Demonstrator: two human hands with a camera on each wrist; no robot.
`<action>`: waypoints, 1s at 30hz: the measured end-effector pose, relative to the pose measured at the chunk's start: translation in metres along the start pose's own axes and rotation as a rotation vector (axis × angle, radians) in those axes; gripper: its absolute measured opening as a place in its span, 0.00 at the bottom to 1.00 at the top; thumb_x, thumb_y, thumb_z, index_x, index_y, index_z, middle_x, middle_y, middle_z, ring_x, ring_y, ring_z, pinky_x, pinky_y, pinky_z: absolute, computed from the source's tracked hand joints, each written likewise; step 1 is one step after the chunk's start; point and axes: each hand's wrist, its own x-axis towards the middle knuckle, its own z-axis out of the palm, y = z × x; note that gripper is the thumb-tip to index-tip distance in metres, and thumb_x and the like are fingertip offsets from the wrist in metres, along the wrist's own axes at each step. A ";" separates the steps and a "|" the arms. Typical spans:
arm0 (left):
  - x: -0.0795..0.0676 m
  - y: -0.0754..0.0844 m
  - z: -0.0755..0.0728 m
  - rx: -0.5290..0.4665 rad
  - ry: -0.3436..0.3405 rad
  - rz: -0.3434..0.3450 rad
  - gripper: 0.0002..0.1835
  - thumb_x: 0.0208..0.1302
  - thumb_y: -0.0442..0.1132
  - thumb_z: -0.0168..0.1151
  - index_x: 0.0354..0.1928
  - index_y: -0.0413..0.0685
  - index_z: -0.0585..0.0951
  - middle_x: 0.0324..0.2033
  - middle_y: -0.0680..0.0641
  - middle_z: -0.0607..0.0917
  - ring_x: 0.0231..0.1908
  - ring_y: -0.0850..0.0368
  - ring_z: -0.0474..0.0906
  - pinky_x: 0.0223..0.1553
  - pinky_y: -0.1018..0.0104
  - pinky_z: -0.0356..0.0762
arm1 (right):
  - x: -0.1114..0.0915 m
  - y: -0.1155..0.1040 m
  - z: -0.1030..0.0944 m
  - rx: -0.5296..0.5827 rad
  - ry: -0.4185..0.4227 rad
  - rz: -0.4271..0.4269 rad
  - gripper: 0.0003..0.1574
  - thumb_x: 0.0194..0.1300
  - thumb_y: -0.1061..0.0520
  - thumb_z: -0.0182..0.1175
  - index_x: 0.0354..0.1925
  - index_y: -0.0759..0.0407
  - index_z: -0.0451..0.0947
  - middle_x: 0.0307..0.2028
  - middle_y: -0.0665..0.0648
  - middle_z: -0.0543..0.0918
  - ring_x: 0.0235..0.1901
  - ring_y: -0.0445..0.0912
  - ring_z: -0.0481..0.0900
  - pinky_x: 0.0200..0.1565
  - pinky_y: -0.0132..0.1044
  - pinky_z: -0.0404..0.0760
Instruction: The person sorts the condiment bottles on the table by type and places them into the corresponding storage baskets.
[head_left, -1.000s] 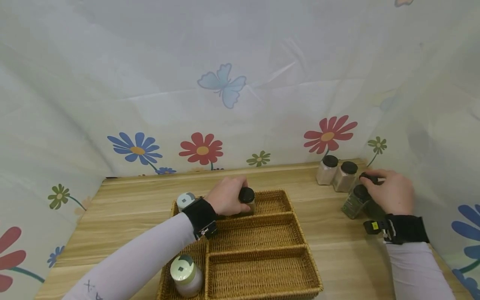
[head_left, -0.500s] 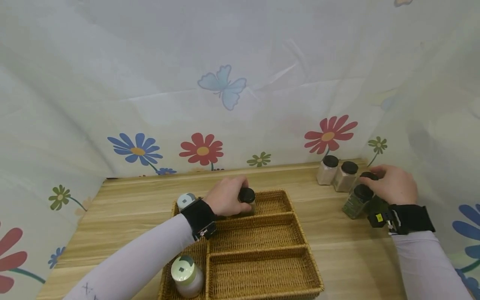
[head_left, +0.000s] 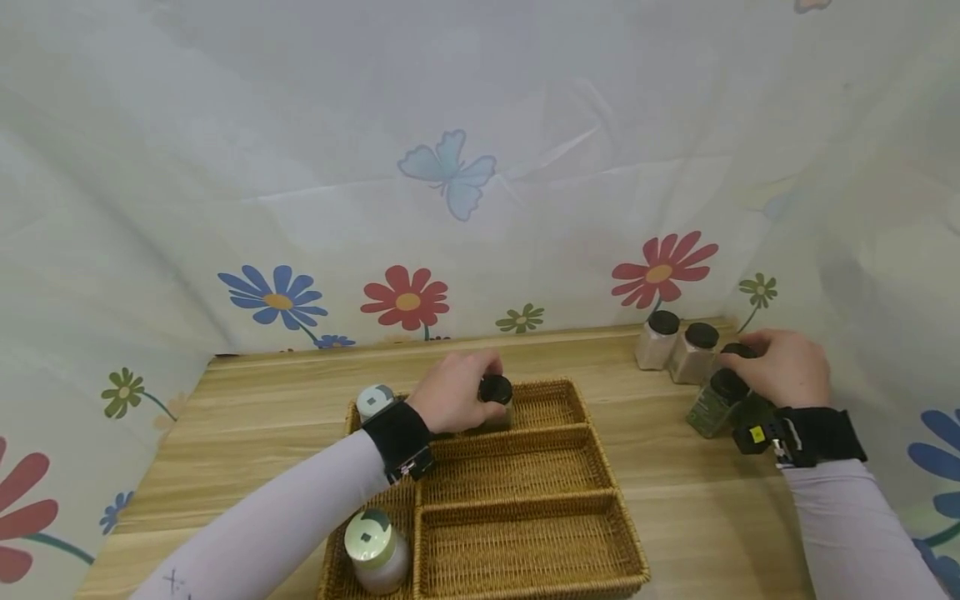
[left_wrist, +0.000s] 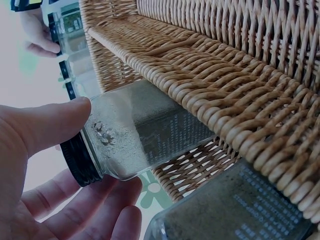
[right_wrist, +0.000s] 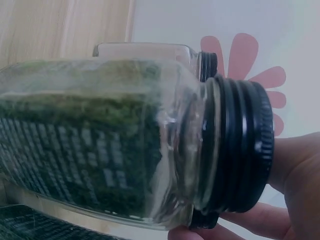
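Note:
In the head view my left hand [head_left: 453, 396] reaches into the back compartment of the wicker basket [head_left: 525, 498]. It pinches a clear glass spice jar [left_wrist: 145, 130] by its black lid [head_left: 495, 389], thumb on one side and fingers on the other. A second, darker spice jar [left_wrist: 225, 210] lies close by in the left wrist view. At the right, my right hand [head_left: 795, 371] grips the black lid [head_left: 738, 351] of another spice jar, whose body is mostly hidden. Just in front of that one stands a jar of green herbs [right_wrist: 90, 140], also black-lidded.
Two pale-filled spice jars [head_left: 656, 340] [head_left: 693, 354] stand near the back wall, left of my right hand. The basket's left column holds a round jar with a green lid [head_left: 377, 552] and another with a pale lid [head_left: 373, 400]. A patterned curtain [head_left: 555, 250] closes off the back.
My right hand has shifted slightly to the right and away since the first frame, its fingers staying at the jar's lid. The left hand stays on its jar, practically still.

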 end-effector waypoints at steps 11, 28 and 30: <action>-0.003 0.001 0.000 -0.025 0.022 0.020 0.24 0.59 0.47 0.78 0.54 0.48 0.80 0.45 0.46 0.89 0.40 0.55 0.84 0.42 0.61 0.83 | -0.001 -0.001 -0.001 0.026 0.065 0.011 0.33 0.64 0.44 0.69 0.54 0.71 0.82 0.47 0.75 0.86 0.45 0.68 0.80 0.42 0.56 0.72; -0.002 0.003 -0.006 -0.004 0.043 0.027 0.23 0.62 0.49 0.76 0.55 0.51 0.81 0.48 0.49 0.88 0.46 0.53 0.84 0.49 0.57 0.82 | -0.009 -0.027 -0.015 0.151 0.246 0.002 0.32 0.65 0.48 0.67 0.59 0.67 0.81 0.46 0.75 0.85 0.44 0.66 0.78 0.40 0.50 0.65; -0.002 0.003 -0.006 0.001 0.052 0.027 0.22 0.61 0.50 0.76 0.54 0.52 0.81 0.47 0.50 0.88 0.46 0.53 0.85 0.48 0.57 0.82 | -0.010 -0.032 -0.018 0.167 0.288 -0.027 0.30 0.64 0.50 0.68 0.59 0.67 0.82 0.47 0.74 0.85 0.45 0.66 0.79 0.39 0.47 0.65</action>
